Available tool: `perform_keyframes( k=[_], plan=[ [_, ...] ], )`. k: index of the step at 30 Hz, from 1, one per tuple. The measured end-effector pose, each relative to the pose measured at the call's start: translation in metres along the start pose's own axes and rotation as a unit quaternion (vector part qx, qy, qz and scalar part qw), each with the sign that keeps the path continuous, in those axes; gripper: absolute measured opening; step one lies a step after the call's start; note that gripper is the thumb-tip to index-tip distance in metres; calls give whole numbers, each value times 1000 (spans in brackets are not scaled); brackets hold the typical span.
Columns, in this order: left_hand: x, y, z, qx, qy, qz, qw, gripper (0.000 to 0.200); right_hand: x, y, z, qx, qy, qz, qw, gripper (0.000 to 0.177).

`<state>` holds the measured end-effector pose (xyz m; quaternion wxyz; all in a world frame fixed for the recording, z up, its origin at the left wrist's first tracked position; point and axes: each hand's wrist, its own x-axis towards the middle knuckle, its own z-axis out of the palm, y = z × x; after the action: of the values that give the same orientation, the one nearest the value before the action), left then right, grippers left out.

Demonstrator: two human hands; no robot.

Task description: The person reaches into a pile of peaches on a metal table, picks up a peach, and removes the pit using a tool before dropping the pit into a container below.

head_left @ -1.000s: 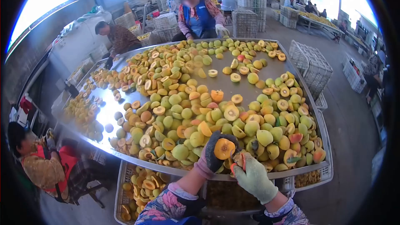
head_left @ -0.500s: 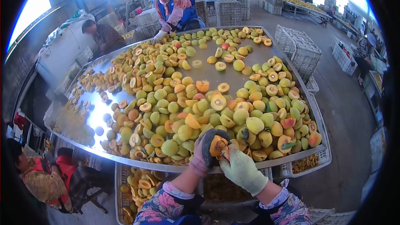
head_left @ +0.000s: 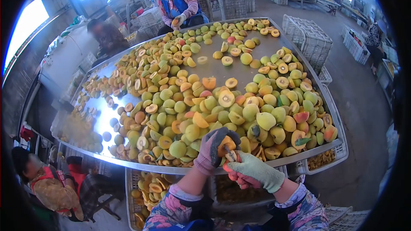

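In the head view my left hand [head_left: 210,149], in a pink and dark grey glove, is closed around a cut peach [head_left: 227,145] just over the table's near edge. My right hand [head_left: 256,172] wears a pale green glove with a pinkish-red palm, its fingers wrapped around a small metal-tipped tool [head_left: 231,156]. The tool's tip meets the underside of the peach; its handle is hidden in my fist. Beyond my hands, whole and halved peaches [head_left: 195,119] lie heaped across the metal table [head_left: 162,170].
Below the near edge stand a crate of peach halves [head_left: 150,187] and a dark-filled crate [head_left: 239,194]. Another crate [head_left: 319,162] sits under the right corner. Stacked white crates [head_left: 308,42] stand at right. Co-workers sit at the far side [head_left: 180,4] and lower left [head_left: 53,184].
My right hand has turned and dropped slightly, bringing its red palm side and the tool's tip into view. The far co-worker's hand has lifted off the heap, with a fruit in it.
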<state>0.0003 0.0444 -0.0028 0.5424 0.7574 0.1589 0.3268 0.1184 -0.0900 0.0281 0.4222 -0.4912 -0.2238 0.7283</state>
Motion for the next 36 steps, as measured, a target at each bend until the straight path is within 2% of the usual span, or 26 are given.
perform_keyframes(
  k=[1,2,3,4,5,8,10,14,16,18,20,21,23,24,26,27,28,29,30,31,32,33,34,35,36],
  plan=[
    [1,0,0,-24,0,0,1000,27,1,1,-4,54,-26,25,998,23],
    [2,0,0,-48,0,-1,999,43,2,1,-9,54,-27,27,998,23],
    [2,1,0,-48,0,-3,999,43,5,1,-14,66,-75,43,994,24],
    [2,2,1,-137,10,-74,988,44,6,1,-17,77,-121,59,988,25],
    [2,3,2,-225,20,-142,964,44,5,1,-15,77,-121,60,988,25],
    [1,-5,8,-257,61,-158,951,44,1,0,-4,107,-107,43,988,22],
    [1,-9,10,-254,69,-158,952,44,1,3,4,12,2,4,1000,22],
    [1,-8,14,-249,93,-157,951,43,0,2,1,48,-7,20,999,21],
    [0,-12,17,-237,94,-152,955,43,3,5,-10,93,-87,38,991,19],
    [0,-13,18,-224,97,-148,959,42,5,6,-13,80,-93,33,992,19],
    [-1,-12,18,-245,65,-182,950,57,4,7,-11,70,-99,31,992,20],
    [-3,-16,18,-244,64,-182,950,57,2,7,-7,21,-79,37,996,20],
    [-7,-28,19,-400,17,-178,899,60,-1,6,-5,-27,-59,41,997,20],
    [-9,-24,26,-399,17,-177,899,60,-3,7,-7,-72,-51,28,996,21],
    [-8,-11,42,-299,89,34,949,58,-11,4,-9,-123,-43,12,991,22],
    [-6,-11,37,-299,89,38,949,58,-19,4,-8,-224,-35,11,974,24],
    [-4,-12,27,-363,63,-74,927,51,-24,7,-10,-324,-28,11,946,26],
    [1,-14,17,-419,37,-178,889,44,-22,23,-18,-476,0,-200,857,31],
    [1,-28,8,-130,16,-93,987,30,-23,26,-18,-566,-10,-148,811,30],
    [-2,-3,22,-159,23,-130,978,22,-26,24,-18,-649,-15,-95,754,29],
    [-5,3,23,5,-15,-31,999,22,-30,26,-20,-633,-31,-115,765,31],
    [-9,6,22,170,-49,63,982,24,-37,24,-20,-614,-48,-131,777,33],
    [-12,6,21,170,-40,68,982,24,-53,1,1,-589,-28,-18,807,31],
    [-16,6,20,170,-25,58,983,27,-56,1,2,-596,-29,-16,802,31],
    [-19,11,20,169,-11,49,984,30,-59,6,2,-644,42,-31,763,31]
  ],
)
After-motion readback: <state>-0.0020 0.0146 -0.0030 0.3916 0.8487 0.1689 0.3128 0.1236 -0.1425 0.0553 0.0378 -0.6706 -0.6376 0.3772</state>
